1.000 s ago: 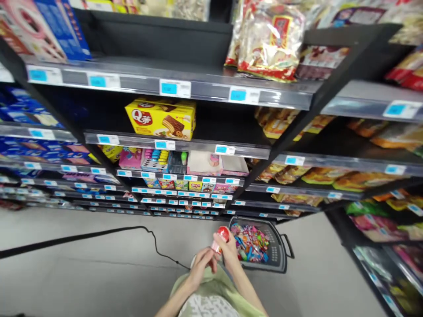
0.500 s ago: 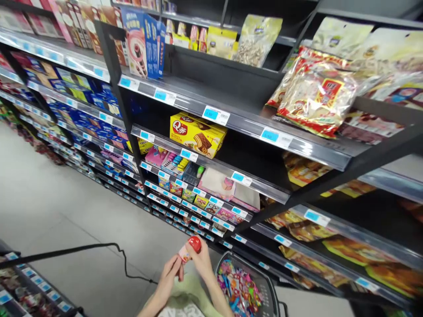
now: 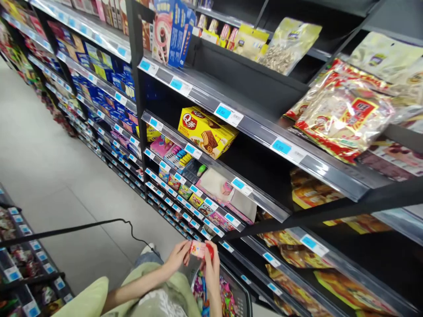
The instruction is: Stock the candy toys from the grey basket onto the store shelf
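A small pink packet with a red ball-shaped top (image 3: 202, 249) is held between both my hands, low in the view and in front of the lowest shelves. My left hand (image 3: 177, 256) pinches its left end with curled fingers. The red end sits in the closed fingers of my right hand (image 3: 212, 265). Below my hands stands a dark shopping basket (image 3: 243, 296) filled with bright wrapped sweets.
Black store shelves with blue price tags run along the aisle. A yellow cake box (image 3: 205, 130) sits on a middle shelf, and small pink boxes (image 3: 228, 198) lie one shelf lower. Snack bags (image 3: 343, 110) fill the right. A black cable (image 3: 82, 229) crosses the grey floor.
The view has swung left and tilted, showing more of the aisle. My hands have turned the packet, which now lies more sideways, and they sit lower over the basket.
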{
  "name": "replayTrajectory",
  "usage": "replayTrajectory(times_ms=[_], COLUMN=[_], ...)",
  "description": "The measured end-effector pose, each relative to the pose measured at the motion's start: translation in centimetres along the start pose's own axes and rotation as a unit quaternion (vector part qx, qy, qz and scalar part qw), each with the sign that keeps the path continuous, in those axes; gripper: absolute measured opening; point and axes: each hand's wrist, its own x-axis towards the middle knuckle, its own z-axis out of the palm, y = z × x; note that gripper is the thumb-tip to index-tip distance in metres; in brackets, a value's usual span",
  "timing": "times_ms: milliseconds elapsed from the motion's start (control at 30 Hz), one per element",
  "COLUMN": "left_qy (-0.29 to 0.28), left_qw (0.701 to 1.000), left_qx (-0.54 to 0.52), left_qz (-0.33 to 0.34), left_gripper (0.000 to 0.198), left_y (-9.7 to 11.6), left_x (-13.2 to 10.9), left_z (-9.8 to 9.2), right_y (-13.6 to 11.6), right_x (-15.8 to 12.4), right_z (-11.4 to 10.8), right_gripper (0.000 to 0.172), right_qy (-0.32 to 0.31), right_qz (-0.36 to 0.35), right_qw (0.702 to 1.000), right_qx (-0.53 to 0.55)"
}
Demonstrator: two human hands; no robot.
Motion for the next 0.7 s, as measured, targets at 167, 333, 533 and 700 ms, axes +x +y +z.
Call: replayTrajectory(times_ms=[167,333,533,700], left_qy=[-0.004,-0.059,-0.099,-0.041], left_qw=[1.000,0.997,0.982,0.827], left_qx=[-0.012,-0.037,0.086,0.405], left_qz=[0.009,0.046,0.137,0.387], left_gripper=[0.067,0.065,0.055,0.027], left_y=[1.5,5.3,10.3,12.2], left_x=[2.1,4.1,8.4,13.7], left_z=[-1.0,-4.8,-9.9,-11.2], right_y=[-0.6,-3.2,-6.4,-9.1], right_x=[1.5,4.7,9.9,15.3], right_z=[1.0,4.8,8.6,9.2], right_gripper=[0.055,0.061,0.064,0.055], right_qy=[-0.005,0.017,0.082,0.180], right_qz=[0.025,-0.017,-0.090,-0.232], right_qw=[0.999,0.999,0.992,0.947], right_qx=[0.024,0.028,-0.013,-0.131])
